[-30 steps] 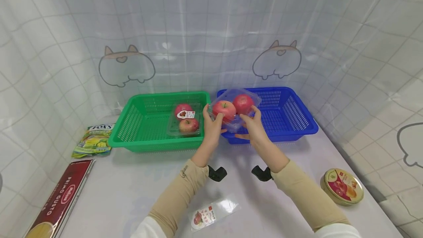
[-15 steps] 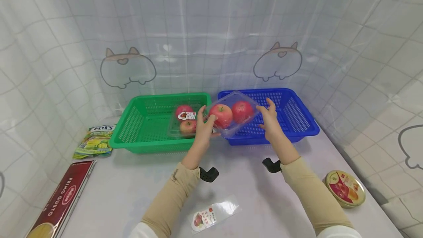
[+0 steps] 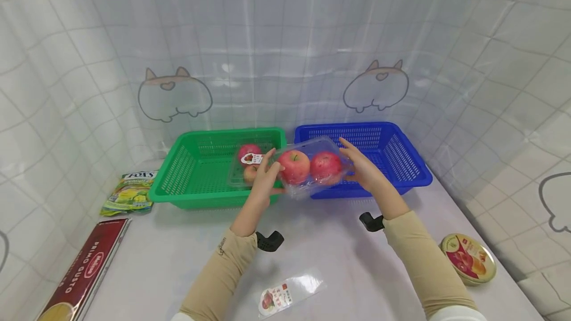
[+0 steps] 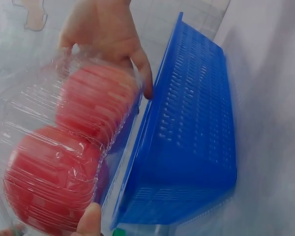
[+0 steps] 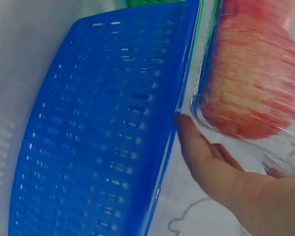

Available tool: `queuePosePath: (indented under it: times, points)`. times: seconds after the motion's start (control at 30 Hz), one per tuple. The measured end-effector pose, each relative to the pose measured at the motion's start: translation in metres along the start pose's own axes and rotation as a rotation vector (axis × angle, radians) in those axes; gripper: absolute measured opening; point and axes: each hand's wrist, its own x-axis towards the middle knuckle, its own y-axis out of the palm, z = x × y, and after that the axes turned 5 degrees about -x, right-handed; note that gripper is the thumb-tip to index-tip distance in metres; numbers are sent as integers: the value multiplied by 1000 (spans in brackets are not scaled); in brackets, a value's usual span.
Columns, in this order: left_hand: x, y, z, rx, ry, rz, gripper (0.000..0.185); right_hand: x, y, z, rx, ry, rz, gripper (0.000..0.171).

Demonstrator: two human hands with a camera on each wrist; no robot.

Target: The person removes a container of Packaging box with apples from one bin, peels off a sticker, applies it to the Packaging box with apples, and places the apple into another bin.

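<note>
Between both hands is a clear box [image 3: 304, 192] of two red apples [image 3: 294, 166]. The left hand [image 3: 262, 182] pinches one end; the right hand [image 3: 367, 171] has loose fingers by the other. Far left of the grip, a bag [image 3: 130, 193] says "FOX'S" and a red pack [image 3: 91, 261] "PRIMO GUSTO". Behind is a blue basket [image 3: 403, 155]. Only the right wrist view shows the right thumb [image 5: 189, 135] off the box.

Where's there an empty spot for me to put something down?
The table is bare between the Primo Gusto packet and left sleeve, and between the apple label and right sleeve. So is the left half of the green basket. It's crowded between left hand and right hand, where the two-apple pack is.
</note>
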Motion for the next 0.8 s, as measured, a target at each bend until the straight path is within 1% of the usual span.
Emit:
queuePosePath:
  times: [0.07,0.17,0.27,0.37,0.47,0.6,0.67,0.8]
  points:
    - [-1,-2,0,6,3,1,58,-1,2,-1,2,19,11,58]
    - [-2,-4,-1,9,9,-13,58,-3,6,-1,11,41,2,57]
    - [-3,-6,-2,5,15,-41,56,-7,11,-1,25,34,-8,57]
    - [-5,-8,-3,5,32,-77,51,-12,16,-1,62,30,-20,58]
    - [-9,-11,-3,21,68,-104,43,-18,22,-2,109,39,-42,60]
    - [-13,-14,-3,58,122,-113,33,-23,28,-4,158,51,-70,62]
    - [-15,-16,-2,78,143,-117,32,-25,30,-5,171,54,-79,62]
    - [-19,-18,-4,101,161,-133,32,-29,34,-5,180,42,-83,63]
